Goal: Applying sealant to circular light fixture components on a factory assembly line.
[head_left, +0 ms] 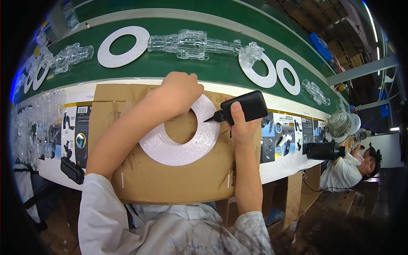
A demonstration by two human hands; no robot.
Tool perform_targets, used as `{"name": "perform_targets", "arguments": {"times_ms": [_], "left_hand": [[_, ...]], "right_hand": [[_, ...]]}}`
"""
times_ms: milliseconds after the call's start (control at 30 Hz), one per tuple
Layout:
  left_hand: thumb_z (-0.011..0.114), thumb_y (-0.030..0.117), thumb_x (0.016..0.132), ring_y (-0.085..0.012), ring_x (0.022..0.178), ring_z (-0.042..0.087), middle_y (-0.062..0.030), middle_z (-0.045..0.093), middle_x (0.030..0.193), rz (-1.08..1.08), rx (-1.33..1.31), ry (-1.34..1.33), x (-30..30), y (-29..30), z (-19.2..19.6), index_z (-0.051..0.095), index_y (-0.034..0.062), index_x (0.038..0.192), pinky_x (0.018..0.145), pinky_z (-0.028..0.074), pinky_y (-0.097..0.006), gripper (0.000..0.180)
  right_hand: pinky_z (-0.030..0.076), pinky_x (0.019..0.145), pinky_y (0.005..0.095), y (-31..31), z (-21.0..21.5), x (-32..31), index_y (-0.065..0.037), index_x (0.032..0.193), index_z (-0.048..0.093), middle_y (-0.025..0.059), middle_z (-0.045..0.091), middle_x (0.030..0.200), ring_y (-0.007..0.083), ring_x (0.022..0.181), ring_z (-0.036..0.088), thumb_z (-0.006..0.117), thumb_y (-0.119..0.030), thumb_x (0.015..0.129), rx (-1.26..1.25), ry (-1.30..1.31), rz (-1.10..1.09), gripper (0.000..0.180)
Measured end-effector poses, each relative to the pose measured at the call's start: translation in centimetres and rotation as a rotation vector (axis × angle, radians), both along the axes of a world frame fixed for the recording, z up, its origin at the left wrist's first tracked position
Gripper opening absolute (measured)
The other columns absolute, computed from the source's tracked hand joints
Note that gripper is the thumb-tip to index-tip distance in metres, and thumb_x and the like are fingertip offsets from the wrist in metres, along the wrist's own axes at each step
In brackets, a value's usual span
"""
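Observation:
A white glittery ring lies flat on a brown cardboard sheet in front of me. My right hand is wrapped round a black squeeze bottle, held tilted with its thin pointed nozzle at the ring's right side. Whether the tip touches the ring, I cannot tell. My left hand is over the ring's far left part, its fingers curled and mostly hidden under the back of the hand. What it grips, if anything, is out of sight. My left forearm covers part of the ring.
Beyond the cardboard runs a green conveyor belt carrying clear plastic parts and more white rings. Clear parts are heaped at left. A black case lies nearby. At right are a fan, a black cylinder and another person.

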State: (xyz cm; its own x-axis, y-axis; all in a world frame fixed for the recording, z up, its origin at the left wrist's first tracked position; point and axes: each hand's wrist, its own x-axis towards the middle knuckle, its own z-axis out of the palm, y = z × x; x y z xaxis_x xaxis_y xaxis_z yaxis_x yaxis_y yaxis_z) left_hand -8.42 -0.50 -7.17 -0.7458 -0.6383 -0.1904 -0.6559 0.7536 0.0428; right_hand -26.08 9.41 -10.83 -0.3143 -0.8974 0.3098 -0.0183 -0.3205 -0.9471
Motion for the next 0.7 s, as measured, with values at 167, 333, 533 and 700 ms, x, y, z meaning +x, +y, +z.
{"name": "perform_targets", "arguments": {"times_ms": [167, 333, 533, 700], "left_hand": [[0.075, 0.001, 0.057, -0.034, 0.088, 0.068, -0.0168, 0.063, 0.104, 0.007, -0.005, 0.008, 0.1, 0.0, -0.2, 0.068, 0.0047, 0.104, 0.073, 0.056, -0.041, 0.047], [0.075, 0.0, 0.057, -0.034, 0.09, 0.068, -0.0172, 0.062, 0.106, -0.004, -0.001, -0.018, 0.0, 0.0, 0.0, 0.068, 0.0045, 0.104, 0.074, 0.056, -0.041, 0.048], [0.075, 0.001, 0.058, -0.0338, 0.089, 0.068, -0.0169, 0.062, 0.106, -0.012, -0.004, -0.007, 0.0, -0.1, 0.0, 0.067, 0.0042, 0.104, 0.074, 0.056, -0.041, 0.047], [0.075, 0.0, 0.058, -0.0338, 0.089, 0.068, -0.0167, 0.062, 0.104, -0.005, -0.019, -0.015, 0.0, -0.1, -0.4, 0.067, 0.0041, 0.103, 0.073, 0.056, -0.041, 0.045]], "right_hand": [[0.037, 0.034, 0.0214, -0.2, -0.3, 0.1, 0.005, 0.092, 0.065, 0.0084, 0.063, 0.068, 0.0096, 0.043, 0.05, 0.072, -0.026, 0.087, -0.021, -0.003, -0.001, 0.033], [0.037, 0.035, 0.0214, 0.2, -0.2, 0.1, 0.004, 0.095, 0.063, 0.0096, 0.064, 0.073, 0.0102, 0.044, 0.052, 0.072, -0.028, 0.086, 0.003, -0.016, -0.007, 0.034], [0.047, 0.044, 0.0238, 0.4, -0.4, -1.9, 0.002, 0.104, 0.057, 0.0139, 0.068, 0.084, 0.0138, 0.056, 0.06, 0.074, -0.03, 0.081, 0.014, -0.046, 0.017, 0.043], [0.055, 0.063, 0.0292, 0.0, -0.2, -3.0, 0.001, 0.105, 0.053, 0.0162, 0.069, 0.088, 0.0183, 0.07, 0.065, 0.073, -0.026, 0.082, -0.06, -0.016, 0.026, 0.041]]}}
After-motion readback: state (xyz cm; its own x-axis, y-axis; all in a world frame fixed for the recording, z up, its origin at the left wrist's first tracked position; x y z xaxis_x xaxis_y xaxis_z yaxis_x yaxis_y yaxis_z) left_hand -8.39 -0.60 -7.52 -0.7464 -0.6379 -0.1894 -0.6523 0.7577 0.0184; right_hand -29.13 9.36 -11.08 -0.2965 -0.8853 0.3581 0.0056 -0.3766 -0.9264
